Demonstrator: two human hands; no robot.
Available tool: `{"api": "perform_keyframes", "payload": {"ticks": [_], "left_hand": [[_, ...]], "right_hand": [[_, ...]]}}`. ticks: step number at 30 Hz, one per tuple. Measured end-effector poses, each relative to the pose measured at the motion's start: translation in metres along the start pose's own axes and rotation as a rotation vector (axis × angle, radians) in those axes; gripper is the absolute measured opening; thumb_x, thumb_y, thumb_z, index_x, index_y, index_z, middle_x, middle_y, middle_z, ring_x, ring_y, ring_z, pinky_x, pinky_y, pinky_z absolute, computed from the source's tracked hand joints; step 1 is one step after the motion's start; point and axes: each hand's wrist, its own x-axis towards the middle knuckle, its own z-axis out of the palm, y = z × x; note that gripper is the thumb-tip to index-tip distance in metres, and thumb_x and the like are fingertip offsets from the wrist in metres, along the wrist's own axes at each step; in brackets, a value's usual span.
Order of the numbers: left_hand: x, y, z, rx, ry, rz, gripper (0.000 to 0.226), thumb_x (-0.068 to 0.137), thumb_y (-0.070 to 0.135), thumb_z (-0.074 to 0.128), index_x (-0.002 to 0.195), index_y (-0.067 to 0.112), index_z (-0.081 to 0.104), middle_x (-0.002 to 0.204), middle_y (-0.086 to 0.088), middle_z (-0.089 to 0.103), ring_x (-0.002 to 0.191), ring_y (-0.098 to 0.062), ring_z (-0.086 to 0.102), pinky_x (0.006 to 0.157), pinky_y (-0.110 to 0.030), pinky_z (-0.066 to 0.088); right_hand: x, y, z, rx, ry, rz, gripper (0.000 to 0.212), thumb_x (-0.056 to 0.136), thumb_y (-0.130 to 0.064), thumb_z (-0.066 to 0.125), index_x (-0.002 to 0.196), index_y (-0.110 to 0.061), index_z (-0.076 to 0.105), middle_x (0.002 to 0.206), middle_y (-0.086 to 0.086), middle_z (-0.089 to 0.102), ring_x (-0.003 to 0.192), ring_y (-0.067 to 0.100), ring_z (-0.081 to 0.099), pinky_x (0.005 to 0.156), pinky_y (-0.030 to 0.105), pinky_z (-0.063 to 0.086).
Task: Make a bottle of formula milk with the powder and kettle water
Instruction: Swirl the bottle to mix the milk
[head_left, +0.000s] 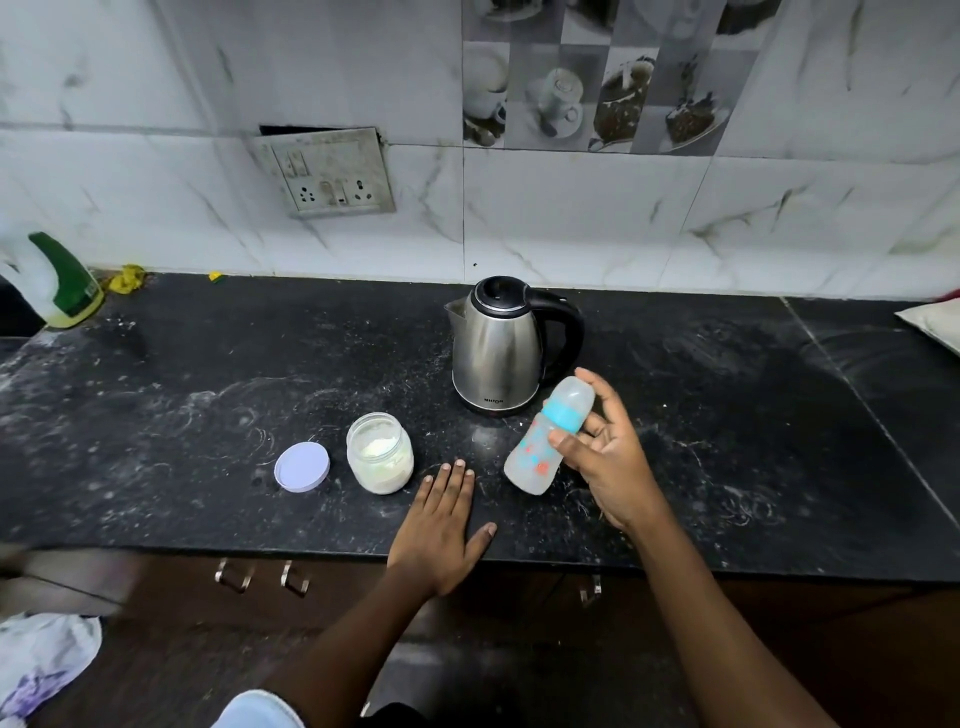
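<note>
My right hand (605, 457) grips a clear baby bottle (535, 452) with a blue collar and cap, tilted above the black counter (208, 395); the thumb presses across its middle. Just behind it stands a steel kettle (496, 348) with a black lid and handle, lid down. An open glass jar (380, 453) of white powder sits left of centre, its lilac lid (302, 466) lying flat beside it on the left. My left hand (441, 525) rests flat on the counter near the front edge, fingers straight, just right of the jar.
A green and white spray bottle (57, 286) stands at the far left by the wall. A wall socket plate (332, 174) hangs above the counter. A pale bag (935, 322) lies at the right edge. Cupboard handles (262, 577) show below the counter's front edge.
</note>
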Motion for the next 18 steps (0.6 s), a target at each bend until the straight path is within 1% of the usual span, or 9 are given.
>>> {"api": "perform_keyframes", "payload": {"ticks": [3,6,8,11,14,16,18], "left_hand": [[0.0001,-0.0004,0.0004,-0.001,-0.004,-0.003,0.091,0.104,0.074,0.006,0.171,0.012,0.000,0.176,-0.004,-0.015,0.162,-0.018,-0.022,0.129,-0.035,-0.021],[-0.0003,-0.0005,0.0001,-0.002,-0.010,-0.002,0.091,0.104,0.073,0.007,0.170,0.012,-0.002,0.176,-0.003,-0.017,0.161,-0.018,-0.024,0.129,-0.036,-0.021],[0.0004,-0.0008,0.0003,-0.003,-0.017,-0.002,0.091,0.103,0.073,0.006,0.170,0.013,-0.004,0.176,-0.003,-0.018,0.161,-0.018,-0.025,0.129,-0.037,-0.020],[0.0006,-0.0012,0.0008,-0.003,-0.021,-0.003,0.091,0.103,0.073,0.006,0.170,0.013,-0.003,0.176,-0.003,-0.018,0.161,-0.018,-0.025,0.130,-0.037,-0.019],[0.0011,-0.0016,0.0013,-0.014,-0.015,0.000,0.091,0.104,0.073,0.008,0.170,0.012,-0.002,0.176,-0.003,-0.017,0.162,-0.019,-0.023,0.130,-0.038,-0.018],[0.0009,-0.0012,0.0014,-0.019,-0.010,0.003,0.091,0.104,0.073,0.010,0.170,0.011,-0.001,0.176,-0.004,-0.016,0.162,-0.019,-0.022,0.130,-0.038,-0.017],[0.0004,-0.0015,0.0012,-0.018,-0.007,0.007,0.091,0.105,0.073,0.010,0.170,0.011,-0.001,0.176,-0.004,-0.015,0.162,-0.019,-0.022,0.129,-0.037,-0.018]], "right_hand": [[-0.0009,0.0004,-0.0008,0.050,0.033,0.003,0.077,0.082,-0.004,0.081,0.145,-0.038,0.053,0.133,0.010,0.070,0.121,0.032,0.068,0.102,0.057,0.055],[0.0000,-0.0002,0.0015,0.031,-0.007,-0.009,0.078,0.080,-0.008,0.085,0.145,-0.036,0.053,0.133,0.016,0.068,0.122,0.037,0.067,0.103,0.058,0.055],[0.0018,-0.0011,0.0013,0.072,0.047,-0.015,0.077,0.080,-0.006,0.083,0.144,-0.037,0.053,0.132,0.015,0.068,0.122,0.036,0.067,0.104,0.059,0.054],[0.0047,-0.0039,0.0016,0.042,-0.012,-0.029,0.078,0.081,-0.004,0.082,0.145,-0.036,0.053,0.137,0.020,0.065,0.127,0.043,0.063,0.105,0.059,0.053],[0.0068,-0.0065,0.0011,0.080,0.057,-0.051,0.077,0.081,-0.003,0.082,0.144,-0.037,0.054,0.139,0.027,0.061,0.121,0.037,0.066,0.103,0.057,0.054],[0.0076,-0.0079,0.0004,0.049,0.008,-0.043,0.078,0.081,-0.003,0.084,0.144,-0.037,0.054,0.138,0.026,0.062,0.119,0.034,0.067,0.102,0.054,0.056],[0.0072,-0.0067,-0.0001,0.016,-0.055,-0.031,0.079,0.081,-0.003,0.084,0.146,-0.036,0.053,0.134,0.021,0.066,0.120,0.035,0.068,0.101,0.052,0.057]]}}
